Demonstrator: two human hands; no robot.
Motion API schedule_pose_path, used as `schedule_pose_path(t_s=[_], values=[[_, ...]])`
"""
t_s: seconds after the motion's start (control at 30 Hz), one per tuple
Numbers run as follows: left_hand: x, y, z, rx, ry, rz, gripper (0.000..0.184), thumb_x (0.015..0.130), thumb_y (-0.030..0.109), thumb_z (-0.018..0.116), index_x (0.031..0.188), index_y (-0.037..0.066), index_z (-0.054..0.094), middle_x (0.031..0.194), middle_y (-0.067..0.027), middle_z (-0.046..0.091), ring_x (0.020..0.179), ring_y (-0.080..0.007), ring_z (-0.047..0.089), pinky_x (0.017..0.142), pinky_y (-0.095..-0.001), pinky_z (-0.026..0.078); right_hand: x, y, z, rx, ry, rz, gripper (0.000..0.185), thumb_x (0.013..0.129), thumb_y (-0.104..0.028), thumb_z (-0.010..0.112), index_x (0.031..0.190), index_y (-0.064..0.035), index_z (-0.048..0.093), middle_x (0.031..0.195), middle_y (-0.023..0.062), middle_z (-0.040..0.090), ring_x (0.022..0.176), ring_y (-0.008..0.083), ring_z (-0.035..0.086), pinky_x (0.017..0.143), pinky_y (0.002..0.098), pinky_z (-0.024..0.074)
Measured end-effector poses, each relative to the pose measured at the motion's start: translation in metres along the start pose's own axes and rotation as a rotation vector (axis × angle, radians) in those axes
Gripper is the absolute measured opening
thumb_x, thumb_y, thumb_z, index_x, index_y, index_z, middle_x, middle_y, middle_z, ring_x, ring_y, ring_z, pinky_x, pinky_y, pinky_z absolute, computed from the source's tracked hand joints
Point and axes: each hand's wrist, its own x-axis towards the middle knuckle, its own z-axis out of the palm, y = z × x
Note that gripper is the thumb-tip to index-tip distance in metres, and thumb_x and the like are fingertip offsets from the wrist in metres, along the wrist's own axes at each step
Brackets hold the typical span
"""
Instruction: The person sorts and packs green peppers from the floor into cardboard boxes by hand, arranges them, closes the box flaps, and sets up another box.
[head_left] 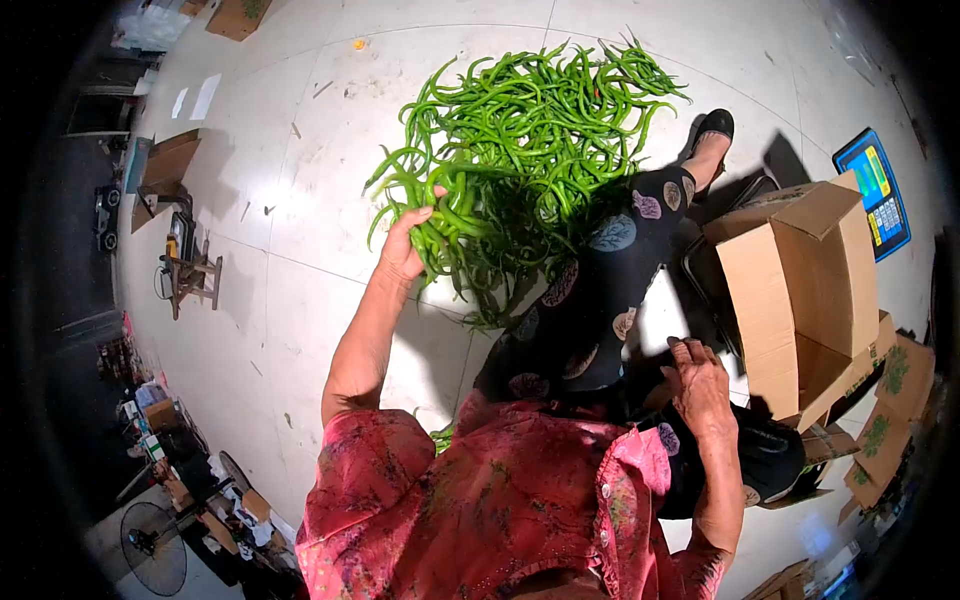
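Note:
My left hand (pixel 403 250) is closed around a bunch of long green chili peppers (pixel 440 215), with the thumb across them. The bunch is at the near left side of a large loose pile of green chili peppers (pixel 540 120) on the floor. My right hand (pixel 697 385) hangs by my right knee, back upward, its fingers loosely bent and apart with nothing seen in them. Nearest to it is an upright cardboard box (pixel 765 310) with its flaps up. Part of the pile lies in shadow beside my leg.
A blue digital scale display (pixel 873 195) stands behind the box. More flattened cardboard (pixel 890 430) lies at the right. A small wooden stool (pixel 195 265) is at the left, and a fan (pixel 153 548) at lower left. My outstretched leg (pixel 610 250) borders the pile.

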Motion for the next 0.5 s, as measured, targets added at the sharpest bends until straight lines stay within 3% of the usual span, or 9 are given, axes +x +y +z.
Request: schedule_pose_path(t_s=[0.17, 0.2, 0.33, 0.37, 0.5], values=[[-0.010, 0.011, 0.025, -0.183, -0.182, 0.018, 0.050, 0.084, 0.016, 0.058, 0.131, 0.006, 0.052, 0.125, -0.0166, 0.058, 0.106, -0.0283, 0.062, 0.078, -0.0409, 0.057, -0.011, 0.002, -0.005, 0.093, 0.031, -0.021, 0.037, 0.083, -0.010, 0.066, 0.119, 0.0010, 0.061, 0.110, 0.0212, 0.064, 0.101, 0.0385, 0.061, 0.090, 0.0443, 0.0495], [-0.013, 0.011, 0.040, -0.180, -0.116, 0.043, 0.051, 0.082, 0.017, 0.058, 0.131, 0.006, 0.052, 0.125, -0.0167, 0.058, 0.104, -0.0296, 0.063, 0.076, -0.0420, 0.058, -0.012, 0.003, -0.006, 0.140, 0.045, -0.009, 0.037, 0.083, -0.009, 0.066, 0.118, 0.0004, 0.061, 0.109, 0.0215, 0.063, 0.099, 0.0394, 0.061, 0.087, 0.0445, 0.0497], [-0.019, 0.019, 0.089, -0.259, -0.342, 0.042, 0.055, 0.077, 0.022, 0.062, 0.130, 0.007, 0.052, 0.121, -0.0173, 0.059, 0.101, -0.0338, 0.063, 0.084, -0.0463, 0.057, -0.013, 0.004, -0.014, 0.275, 0.106, -0.014, 0.033, 0.084, -0.006, 0.066, 0.116, -0.0002, 0.061, 0.104, 0.0222, 0.063, 0.092, 0.0421, 0.062, 0.079, 0.0451, 0.0500], [-0.020, 0.018, 0.103, -0.227, -0.257, 0.091, 0.055, 0.075, 0.025, 0.064, 0.126, 0.008, 0.054, 0.116, -0.0162, 0.060, 0.099, -0.0339, 0.061, 0.085, -0.0467, 0.054, -0.013, 0.003, -0.017, 0.295, 0.123, -0.026, 0.032, 0.085, -0.006, 0.066, 0.116, 0.0001, 0.061, 0.103, 0.0223, 0.063, 0.091, 0.0424, 0.062, 0.078, 0.0451, 0.0500], [-0.021, 0.017, 0.153, -0.250, -0.390, 0.057, 0.053, 0.073, 0.027, 0.063, 0.121, 0.007, 0.055, 0.109, -0.0154, 0.061, 0.092, -0.0324, 0.060, 0.080, -0.0464, 0.052, -0.019, 0.004, -0.043, 0.318, 0.142, -0.108, 0.029, 0.086, -0.008, 0.064, 0.113, -0.0005, 0.061, 0.105, 0.0219, 0.062, 0.091, 0.0424, 0.061, 0.078, 0.0451, 0.0497]])
